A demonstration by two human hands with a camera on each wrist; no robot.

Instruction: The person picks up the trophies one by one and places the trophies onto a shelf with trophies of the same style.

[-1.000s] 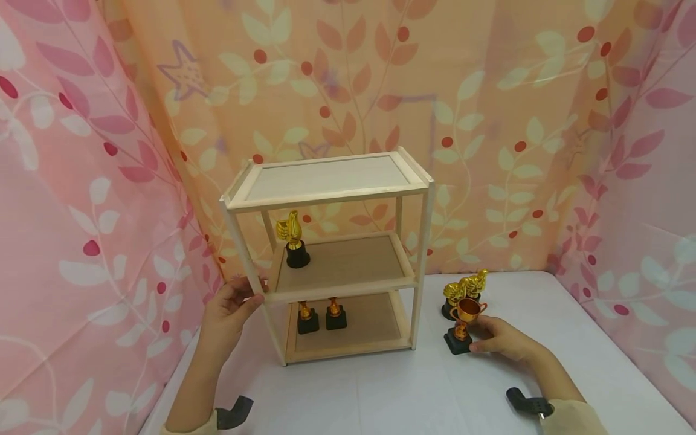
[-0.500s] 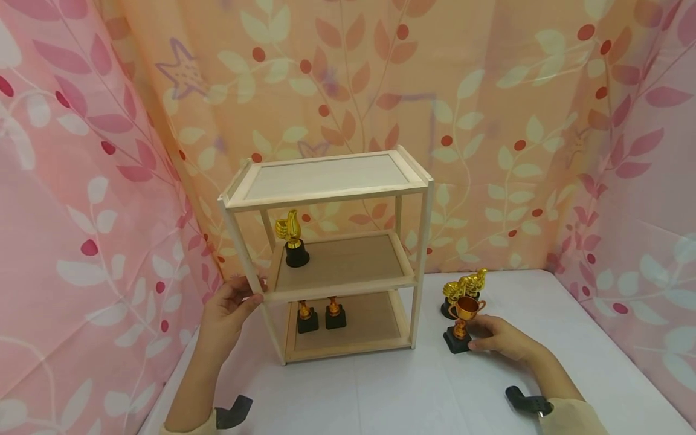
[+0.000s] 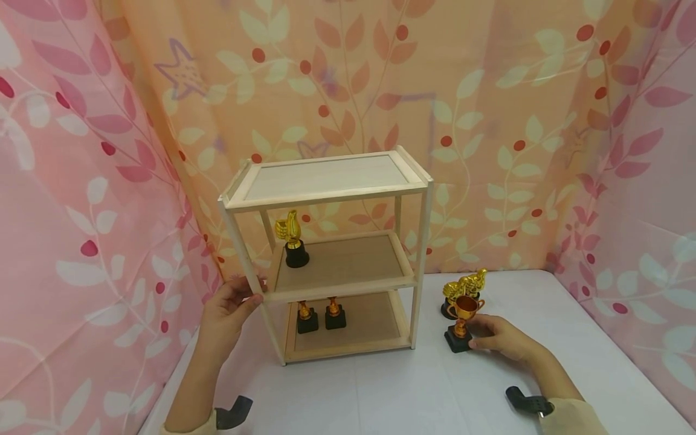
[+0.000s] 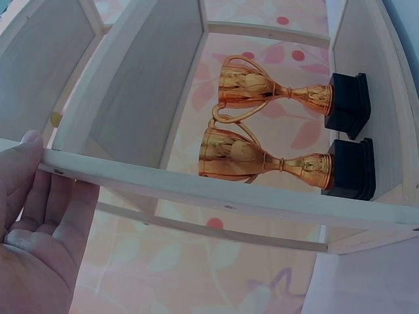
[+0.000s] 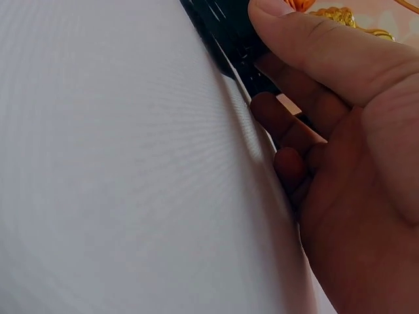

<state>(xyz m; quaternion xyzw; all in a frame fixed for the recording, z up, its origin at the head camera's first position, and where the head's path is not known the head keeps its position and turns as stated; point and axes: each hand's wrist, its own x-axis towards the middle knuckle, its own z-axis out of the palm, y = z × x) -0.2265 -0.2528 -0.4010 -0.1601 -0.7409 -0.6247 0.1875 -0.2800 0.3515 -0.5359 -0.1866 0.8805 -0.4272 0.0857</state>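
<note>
My left hand (image 3: 228, 314) pinches the front left post of a pale wooden three-tier shelf (image 3: 337, 295), at the middle tier's height. At the right, my right hand (image 3: 502, 339) holds a bronze trophy cup (image 3: 460, 329) by its black square base, thumb in front and fingers behind. The cup is upright, close over the white table. In the right wrist view the thumb presses the black base (image 5: 229, 33). A gold thumbs-up trophy (image 3: 296, 241) stands on the middle tier at the left. Two bronze trophy cups (image 4: 242, 157) stand on the bottom tier, their tops hidden in the head view.
Gold trophies (image 3: 472, 284) with black bases stand behind the held cup, partly hidden by it. The white table (image 3: 380, 393) carries the shelf. Floral curtains (image 3: 489, 151) enclose the back and both sides. The shelf's top tier (image 3: 328, 177) has low side rails.
The trophy cup in my right hand shifts very slightly. The left hand keeps its hold on the shelf post, and the other trophies stay in place.
</note>
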